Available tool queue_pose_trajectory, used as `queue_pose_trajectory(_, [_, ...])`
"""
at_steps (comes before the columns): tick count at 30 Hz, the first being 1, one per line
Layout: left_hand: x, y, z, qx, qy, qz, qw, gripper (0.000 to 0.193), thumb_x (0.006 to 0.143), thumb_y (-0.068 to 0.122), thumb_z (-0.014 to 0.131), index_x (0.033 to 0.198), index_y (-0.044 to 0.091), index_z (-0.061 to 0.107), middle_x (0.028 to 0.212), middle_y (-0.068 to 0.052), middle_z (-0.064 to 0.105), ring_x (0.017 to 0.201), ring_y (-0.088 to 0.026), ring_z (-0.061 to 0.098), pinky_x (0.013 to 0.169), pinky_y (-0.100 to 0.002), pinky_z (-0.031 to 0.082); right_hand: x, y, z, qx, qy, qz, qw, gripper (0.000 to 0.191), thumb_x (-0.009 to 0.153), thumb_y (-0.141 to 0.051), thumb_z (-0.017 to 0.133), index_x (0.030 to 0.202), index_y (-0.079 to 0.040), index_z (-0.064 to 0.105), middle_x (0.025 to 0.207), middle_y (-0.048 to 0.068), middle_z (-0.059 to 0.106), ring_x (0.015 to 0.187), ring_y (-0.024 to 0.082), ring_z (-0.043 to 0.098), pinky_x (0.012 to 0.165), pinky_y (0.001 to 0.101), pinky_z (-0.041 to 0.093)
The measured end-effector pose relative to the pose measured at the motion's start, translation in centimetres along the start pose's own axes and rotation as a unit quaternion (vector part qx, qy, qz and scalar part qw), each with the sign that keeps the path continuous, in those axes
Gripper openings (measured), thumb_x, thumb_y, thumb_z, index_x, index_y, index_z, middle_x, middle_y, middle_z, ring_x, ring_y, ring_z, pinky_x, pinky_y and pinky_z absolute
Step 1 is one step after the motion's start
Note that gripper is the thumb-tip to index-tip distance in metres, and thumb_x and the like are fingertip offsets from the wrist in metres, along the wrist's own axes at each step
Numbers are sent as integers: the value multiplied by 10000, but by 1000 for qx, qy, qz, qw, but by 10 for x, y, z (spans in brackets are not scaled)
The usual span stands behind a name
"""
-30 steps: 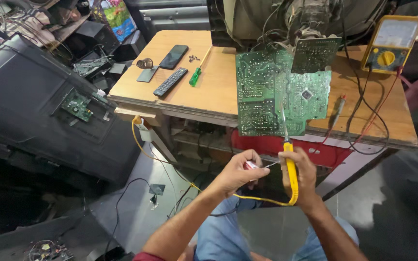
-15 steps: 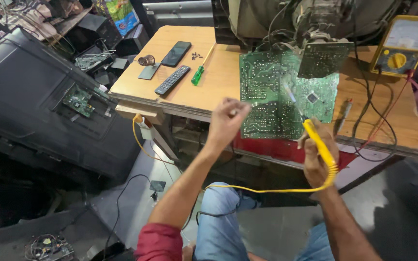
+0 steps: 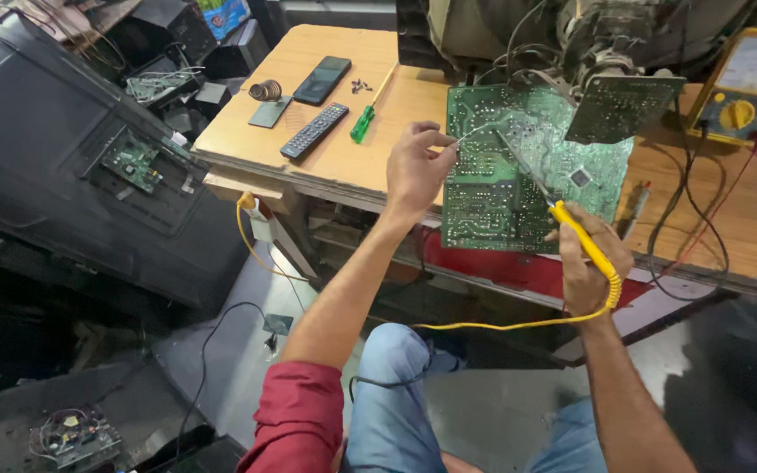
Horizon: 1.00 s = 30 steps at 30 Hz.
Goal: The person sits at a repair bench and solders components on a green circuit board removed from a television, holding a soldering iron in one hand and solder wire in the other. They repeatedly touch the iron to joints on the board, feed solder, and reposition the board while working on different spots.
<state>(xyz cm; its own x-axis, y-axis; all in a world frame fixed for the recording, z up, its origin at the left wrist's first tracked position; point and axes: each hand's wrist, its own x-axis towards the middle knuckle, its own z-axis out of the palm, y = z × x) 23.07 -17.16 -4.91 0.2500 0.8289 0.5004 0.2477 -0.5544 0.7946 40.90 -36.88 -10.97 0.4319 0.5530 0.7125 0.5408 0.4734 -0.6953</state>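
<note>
Both my hands had come forward since half a second before: my right hand gripped the yellow soldering iron, its tip on the green circuit board propped on the table. My left hand pinched solder wire closed-fingered beside it. Soldering looked underway, unfinished.

Matt, pale wood on the table, worn at its edge. Green lacquered circuit board dotted with dull metal solder points. Glossy yellow plastic grip on the soldering iron, thin metal tip. Shiny black glass on the phone.
</note>
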Motion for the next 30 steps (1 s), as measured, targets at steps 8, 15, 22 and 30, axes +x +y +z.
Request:
queue_pose_trajectory(8, [-1,13,-3,105,8,33,994,136,884,237,754,924,111,785,1112,-65,703,785,-205,745,736,-365,559,2,14,-1,0,-14,34,999,260,1042,12,619,1292,50,675,1170,150,707,879,147,697,699,221,517])
queue_pose_trajectory(15, [7,9,2,107,7,28,994,157,879,248,765,890,91,762,1091,-72,683,790,-203,748,739,-369,557,2,16,-1,-10,-20,31,999,268,1041,9,627,1302,42,679,1159,131,693,876,139,700,706,221,531])
queue_pose_trajectory(22, [13,4,8,113,9,31,993,167,862,249,776,864,84,746,1015,-66,707,806,-218,738,753,-382,555,4,18,-1,16,-19,40,999,273,1038,-1,632,1303,39,682,1200,126,678,895,144,706,707,219,533])
queue_pose_trajectory(30, [16,7,6,133,-12,21,991,179,874,283,753,861,105,756,1006,-40,712,826,-212,736,765,-381,551,8,10,-6,-34,-28,38,998,265,1002,-4,669,1262,-6,719,1225,100,670,890,127,688,661,205,494])
